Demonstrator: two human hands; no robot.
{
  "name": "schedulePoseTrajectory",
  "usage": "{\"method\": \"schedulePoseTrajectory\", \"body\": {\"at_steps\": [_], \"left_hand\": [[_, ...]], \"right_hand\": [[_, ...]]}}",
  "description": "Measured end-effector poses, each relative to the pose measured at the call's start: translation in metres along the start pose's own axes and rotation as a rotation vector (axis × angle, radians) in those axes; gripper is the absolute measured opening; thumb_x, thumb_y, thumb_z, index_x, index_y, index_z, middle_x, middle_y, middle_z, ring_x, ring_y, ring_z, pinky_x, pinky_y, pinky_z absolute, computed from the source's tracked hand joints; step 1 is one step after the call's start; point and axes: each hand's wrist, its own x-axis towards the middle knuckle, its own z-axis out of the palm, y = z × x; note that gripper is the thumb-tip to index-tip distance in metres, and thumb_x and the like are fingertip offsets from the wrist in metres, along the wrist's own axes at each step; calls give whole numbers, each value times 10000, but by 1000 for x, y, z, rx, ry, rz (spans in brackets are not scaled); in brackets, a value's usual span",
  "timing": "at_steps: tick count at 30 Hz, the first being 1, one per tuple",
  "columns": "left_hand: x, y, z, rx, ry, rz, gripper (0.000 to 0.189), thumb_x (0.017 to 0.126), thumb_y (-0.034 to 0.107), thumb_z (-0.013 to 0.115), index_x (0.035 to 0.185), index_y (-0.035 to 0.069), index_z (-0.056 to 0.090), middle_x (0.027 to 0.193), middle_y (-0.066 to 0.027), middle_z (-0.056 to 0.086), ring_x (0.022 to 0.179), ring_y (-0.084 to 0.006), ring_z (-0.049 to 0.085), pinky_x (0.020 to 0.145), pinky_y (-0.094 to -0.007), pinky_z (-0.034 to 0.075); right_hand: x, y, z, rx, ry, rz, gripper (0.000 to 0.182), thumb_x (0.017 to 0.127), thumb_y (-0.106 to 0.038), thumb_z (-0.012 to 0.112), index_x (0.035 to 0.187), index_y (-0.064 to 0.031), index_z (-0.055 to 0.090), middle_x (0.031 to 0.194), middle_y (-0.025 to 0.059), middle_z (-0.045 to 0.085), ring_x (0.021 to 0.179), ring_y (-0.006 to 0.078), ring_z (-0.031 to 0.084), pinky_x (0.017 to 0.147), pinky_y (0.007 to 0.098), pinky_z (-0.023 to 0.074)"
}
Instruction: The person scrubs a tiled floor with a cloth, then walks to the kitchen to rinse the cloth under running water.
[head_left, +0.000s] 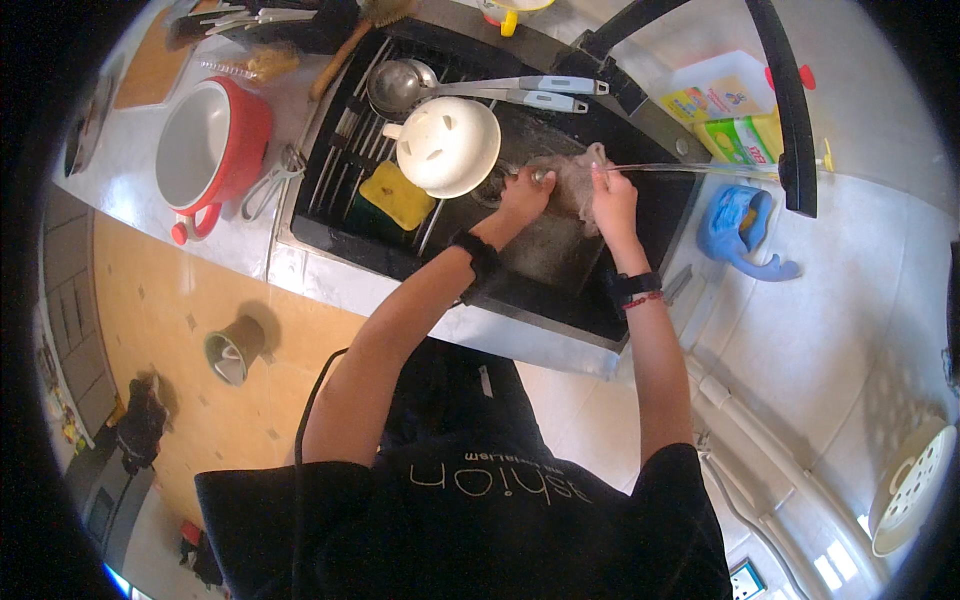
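My right hand (616, 202) grips a wet, pale mesh dishcloth (581, 184) above the black sink (626, 300). A stream of running water (697, 166) from the black tap (799, 180) reaches this hand and the cloth. Left of it, my left hand (525, 196) pinches a small shiny metal piece (539, 175) near the drain (491, 186); what it belongs to is unclear. Beside that hand, a cream cup (454, 142) lies upside down on the rack (360, 127). A yellow sponge (397, 196) and two steel ladles (397, 84) rest there too.
Left of the sink, a red pot (251, 127) and kitchen shears (274, 180) occupy the counter. A long-handled brush (341, 60) lies behind. At right stand a yellow-green bottle (742, 139) and a blue holder (731, 225). A bin (236, 349) stands on the floor.
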Motion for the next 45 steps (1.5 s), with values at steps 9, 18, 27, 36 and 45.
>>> {"method": "schedulePoseTrajectory", "body": {"at_steps": [9, 18, 27, 36, 45], "left_hand": [[-13, 34, -8, -1319, -651, -70, 703, 832, 640, 240, 1193, 81, 467, 1097, -80, 550, 1004, -196, 513, 831, -339, 425], [-5, 47, -38, -1397, -885, -153, 683, 861, 589, 212, 1225, 54, 431, 1189, -104, 506, 1097, -223, 480, 954, -375, 354], [-3, 62, -35, -1200, -891, -63, 668, 871, 577, 214, 1228, 56, 431, 1205, -97, 489, 1112, -201, 460, 959, -348, 343], [9, 35, -11, -1083, -881, 4, 650, 874, 561, 239, 1253, 57, 397, 1238, -89, 457, 1148, -208, 419, 996, -335, 304], [0, 55, -2, -1068, -778, -14, 638, 880, 560, 223, 1165, 47, 473, 1134, -95, 518, 1047, -188, 485, 915, -333, 383]], "right_hand": [[-42, -31, 21, -140, -102, -158, 406, 839, -141, 481, 1238, -89, 430, 1039, 231, 547, 838, 377, 577, 689, 426, 478], [-47, -7, -32, 179, 32, -153, 221, 800, -43, 534, 1010, -47, 603, 925, 133, 598, 755, 214, 603, 673, 282, 471], [-40, -17, -37, -10, -88, -325, 397, 811, -96, 506, 1194, -6, 453, 1243, 190, 439, 1090, 333, 470, 918, 367, 379], [-57, 0, -1, -325, -114, -226, 631, 716, -12, 541, 1293, 30, 287, 1342, 242, 280, 1203, 359, 348, 957, 420, 331], [-63, -20, -10, -504, -109, -168, 635, 732, -15, 520, 1312, 15, 263, 1338, 242, 291, 1206, 364, 345, 967, 412, 326]]}}
